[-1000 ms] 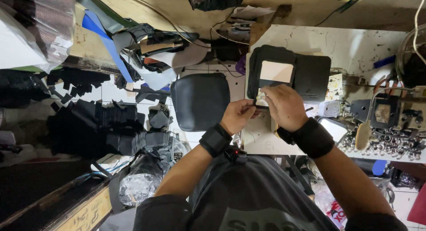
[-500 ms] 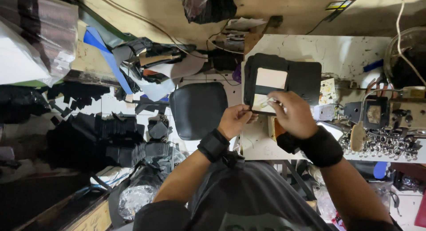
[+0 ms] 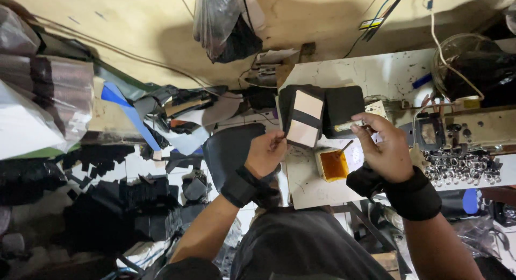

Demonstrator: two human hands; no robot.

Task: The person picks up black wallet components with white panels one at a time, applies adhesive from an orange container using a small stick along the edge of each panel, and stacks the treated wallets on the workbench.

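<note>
My left hand (image 3: 267, 152) rests at the left edge of the white worktable (image 3: 376, 78), its fingertips pinching the lower left corner of a black piece with tan panels (image 3: 302, 118). My right hand (image 3: 382, 145) is raised to the right of that piece and grips a thin pale stick, likely a brush (image 3: 349, 126), pointing left. Below the piece, between both hands, stands a small square tub of orange glue (image 3: 334, 165) with a stick in it. A second black piece (image 3: 344, 103) lies just right of the first.
A round black stool seat (image 3: 228, 151) sits left of the table. Heaps of black cut pieces (image 3: 118, 204) cover the floor at the left. Rows of metal parts (image 3: 462, 167) and a machine (image 3: 473, 70) fill the table's right side. A plastic bag (image 3: 226, 22) hangs at the top.
My right hand has moved right and away from the tan-panelled piece, uncovering the glue tub. My left hand stays at the piece's corner. The camera has tilted.
</note>
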